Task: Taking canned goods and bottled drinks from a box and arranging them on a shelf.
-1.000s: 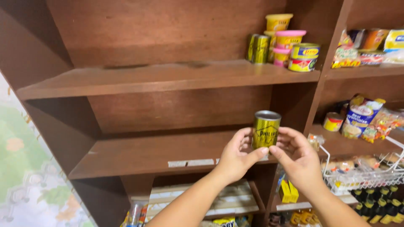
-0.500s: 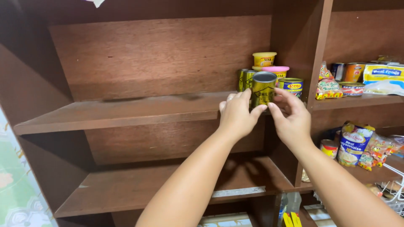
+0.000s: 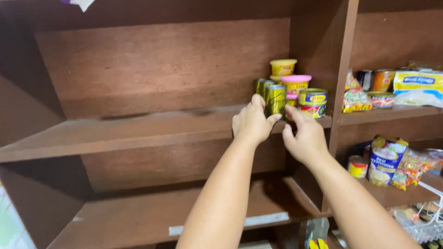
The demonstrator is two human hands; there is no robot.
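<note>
A tall green-and-gold can (image 3: 275,99) stands on the upper wooden shelf (image 3: 138,133), near its right end. My left hand (image 3: 253,123) is wrapped around the can's left side and base, thumb under its front. Just to the right and below is my right hand (image 3: 304,137), its fingers spread and the index tip close to the can's lower right; no grip shows. Similar cans (image 3: 260,85) stand right behind it.
A yellow tub (image 3: 283,67), a pink-lidded tub (image 3: 296,84) and a short wide can (image 3: 313,101) crowd the shelf's right corner. Beyond the upright divider (image 3: 339,69) are packets and cans (image 3: 383,80). Below right are a blue pouch (image 3: 385,161) and a wire basket (image 3: 424,221).
Both hands lifted the can from chest height up to the upper shelf and set it beside the other cans. My right hand has since slipped off the can.
</note>
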